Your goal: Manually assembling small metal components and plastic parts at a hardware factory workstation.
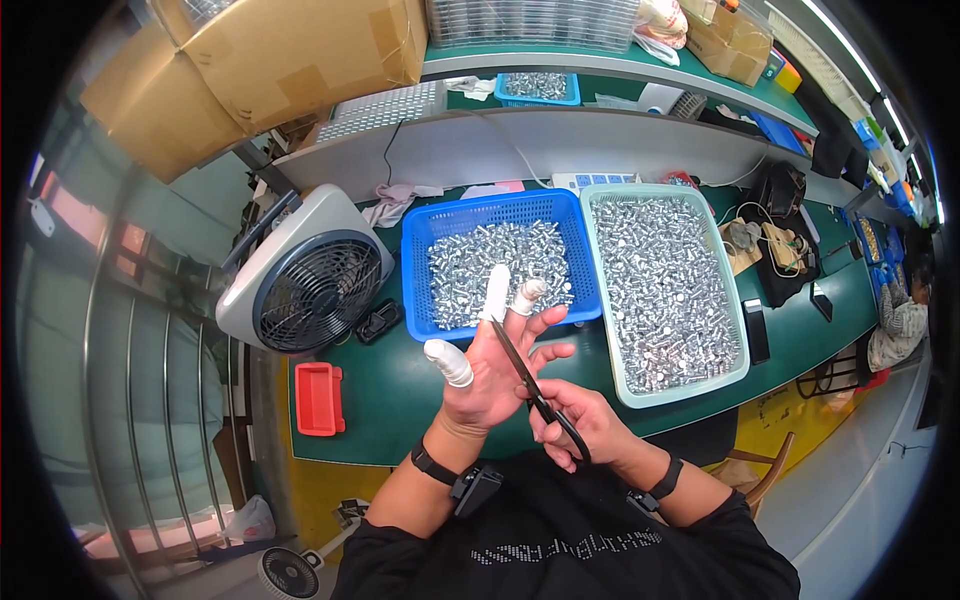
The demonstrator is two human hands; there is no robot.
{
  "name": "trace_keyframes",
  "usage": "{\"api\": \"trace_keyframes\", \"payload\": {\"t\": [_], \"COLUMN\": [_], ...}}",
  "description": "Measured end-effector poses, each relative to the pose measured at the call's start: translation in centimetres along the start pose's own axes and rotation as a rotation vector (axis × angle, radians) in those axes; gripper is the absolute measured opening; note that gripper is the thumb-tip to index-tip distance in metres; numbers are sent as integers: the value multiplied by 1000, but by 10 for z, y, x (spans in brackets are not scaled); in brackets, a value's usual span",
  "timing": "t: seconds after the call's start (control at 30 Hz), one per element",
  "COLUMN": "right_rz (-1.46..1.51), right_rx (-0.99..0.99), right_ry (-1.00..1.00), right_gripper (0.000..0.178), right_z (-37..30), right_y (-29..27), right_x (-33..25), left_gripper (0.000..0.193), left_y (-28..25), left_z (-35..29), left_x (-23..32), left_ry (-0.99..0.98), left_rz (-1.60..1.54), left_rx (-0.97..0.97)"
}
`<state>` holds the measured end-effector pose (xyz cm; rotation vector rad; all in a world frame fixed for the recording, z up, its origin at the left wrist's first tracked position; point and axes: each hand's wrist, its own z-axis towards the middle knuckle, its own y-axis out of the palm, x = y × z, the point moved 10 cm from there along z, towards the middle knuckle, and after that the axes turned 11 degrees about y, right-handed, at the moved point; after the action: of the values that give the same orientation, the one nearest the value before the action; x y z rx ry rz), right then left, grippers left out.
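Observation:
My left hand [487,375] is held palm up with its fingers spread. White wraps cover its thumb [449,363], index finger [496,292] and middle finger. My right hand [590,425] grips a dark pair of scissors [520,368] by the handles. The blades slant up across my left palm, and their tip is at the lower edge of the index finger's wrap. Beyond my left fingers stands a blue perforated basket [415,285] of small silver metal parts. A pale green tray [640,393] to its right is filled with similar parts.
A fan [312,270] stands on the green table's left side, near a small red bin [319,399]. Dark pouches and cables [785,250] lie at the right. A shelf [620,65] with cardboard boxes [300,60] runs across the back. A person [905,320] is at far right.

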<state>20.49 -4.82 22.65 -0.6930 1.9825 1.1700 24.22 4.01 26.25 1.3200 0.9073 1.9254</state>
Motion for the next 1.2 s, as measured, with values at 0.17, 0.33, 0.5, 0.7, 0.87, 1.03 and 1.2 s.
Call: {"api": "trace_keyframes", "payload": {"t": [0.17, 0.33, 0.5, 0.7, 0.87, 1.03, 1.2], "right_rz": [-7, -66, -101, -207, -219, -243, -250], "right_rx": [14, 37, 27, 115, 139, 107, 69], "right_ry": [-15, -29, -46, 2, 8, -105, -148], "right_gripper": [67, 66, 59, 50, 48, 52, 60], "right_z": [-1, 0, -1, -3, -3, -3, 0], "right_y": [0, -4, -7, -8, -9, -5, -8], "right_x": [-2, -3, -4, -5, -3, -14, -15], "left_gripper": [132, 130, 120, 120, 121, 122, 123], "left_y": [1, -3, -4, -5, -6, -6, -2], "left_z": [0, -2, -5, -5, -3, -1, 3], "left_x": [-1, -6, -8, -9, -8, -9, -7], "left_ry": [-9, -33, -29, -17, 3, -15, -15], "left_rz": [22, 34, 2, 12, 42, 69, 98], "left_rx": [9, 13, -35, -27, -24, -17, -24]}}
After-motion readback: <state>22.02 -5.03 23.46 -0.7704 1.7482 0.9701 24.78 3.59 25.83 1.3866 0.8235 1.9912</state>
